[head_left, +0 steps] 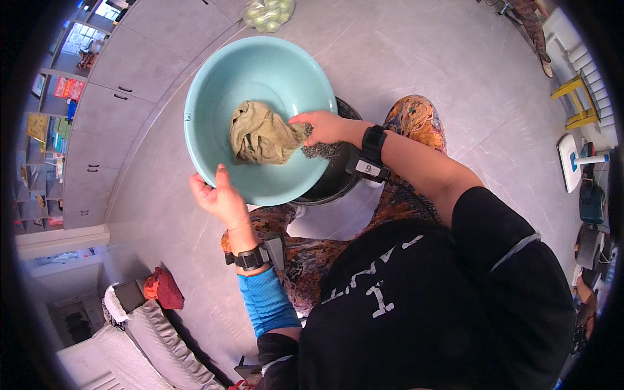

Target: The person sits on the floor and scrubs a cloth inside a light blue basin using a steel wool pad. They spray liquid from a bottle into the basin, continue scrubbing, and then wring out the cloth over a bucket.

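A light turquoise plastic basin (pixel 263 58) is held over a black round tub (pixel 348 163), hiding much of it. My left hand (pixel 219 197) grips the basin's near left rim, thumb on the inside. Inside the basin lies a crumpled khaki cloth (pixel 263 134), possibly a bag. My right hand (pixel 324 130) reaches over the right rim, its fingers closed on the narrow right end of that cloth. Just below those fingers is a dark grey speckled mass (pixel 321 149); whether it is loose grains or a mesh, I cannot tell.
A clear bag of round green produce (pixel 269 14) lies on the floor beyond the basin. Grey cabinets (pixel 131 68) line the left side. At the right are a yellow stool (pixel 577 102) and another person's leg (pixel 532 31). A red bag (pixel 165 288) stands lower left.
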A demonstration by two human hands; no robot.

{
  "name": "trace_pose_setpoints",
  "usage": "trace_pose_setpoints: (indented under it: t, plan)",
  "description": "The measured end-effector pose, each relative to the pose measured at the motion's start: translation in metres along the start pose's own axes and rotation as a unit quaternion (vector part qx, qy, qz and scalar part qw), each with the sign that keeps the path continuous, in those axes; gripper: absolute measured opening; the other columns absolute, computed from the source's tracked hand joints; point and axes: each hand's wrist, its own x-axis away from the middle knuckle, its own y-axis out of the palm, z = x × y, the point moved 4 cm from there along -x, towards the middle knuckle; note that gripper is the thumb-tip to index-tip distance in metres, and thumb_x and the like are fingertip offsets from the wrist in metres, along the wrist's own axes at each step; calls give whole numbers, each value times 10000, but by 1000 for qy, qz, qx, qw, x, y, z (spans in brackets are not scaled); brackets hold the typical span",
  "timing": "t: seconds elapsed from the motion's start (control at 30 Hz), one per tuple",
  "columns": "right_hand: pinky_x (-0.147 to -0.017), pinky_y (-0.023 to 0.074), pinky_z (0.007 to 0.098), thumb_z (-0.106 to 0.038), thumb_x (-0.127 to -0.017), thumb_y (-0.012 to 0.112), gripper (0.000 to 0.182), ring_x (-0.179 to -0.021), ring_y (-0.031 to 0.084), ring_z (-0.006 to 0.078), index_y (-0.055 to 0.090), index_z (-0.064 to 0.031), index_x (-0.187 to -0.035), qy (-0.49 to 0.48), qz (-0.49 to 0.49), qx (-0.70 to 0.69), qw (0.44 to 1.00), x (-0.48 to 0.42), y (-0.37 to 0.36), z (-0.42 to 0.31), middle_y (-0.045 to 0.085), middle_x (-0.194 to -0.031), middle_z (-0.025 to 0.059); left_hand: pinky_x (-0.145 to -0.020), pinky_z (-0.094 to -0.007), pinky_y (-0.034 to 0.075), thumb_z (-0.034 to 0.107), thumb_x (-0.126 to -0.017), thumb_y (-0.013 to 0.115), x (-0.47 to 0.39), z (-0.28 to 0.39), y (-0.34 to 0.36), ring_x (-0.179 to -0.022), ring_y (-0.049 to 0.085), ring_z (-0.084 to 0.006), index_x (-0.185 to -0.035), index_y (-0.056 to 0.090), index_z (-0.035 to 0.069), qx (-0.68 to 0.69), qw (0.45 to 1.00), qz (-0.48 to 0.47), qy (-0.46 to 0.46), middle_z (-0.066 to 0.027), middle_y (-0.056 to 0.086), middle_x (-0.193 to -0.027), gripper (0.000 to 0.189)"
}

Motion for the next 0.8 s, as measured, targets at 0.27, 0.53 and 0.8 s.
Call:
trace_pose_setpoints:
  t: [0.27,0.53,0.8]
  plan:
    - [-1147,287,341,-153,-774,810,1023,-1421,339,290,165,-81,-1565,23,73,-206,976,7,21,-25,372,-1506,243,-813,-282,499,-34,-860,607,40,13,9,-907,611,-149,-838,495,-17,-148,981,-63,106,-190,611,-1346,116]
    - [-903,458,286,-49,-790,759,403,-1002,588,140,612,-49,-1165,-12,59,-231,971,-10,26,-2,650,-1040,31,-886,-325,513,-34,-859,572,46,15,9,-1097,648,-234,-935,542,-35,-180,974,-60,125,-185,597,-1364,81]
    - [-837,471,352,-57,-714,776,440,-970,617,242,595,-118,-1110,46,-25,172,984,47,-13,-3,645,-986,93,-942,-304,477,-55,-883,548,28,5,-6,-1128,609,-204,-1160,575,-53,-172,975,8,138,-167,553,-1414,278]
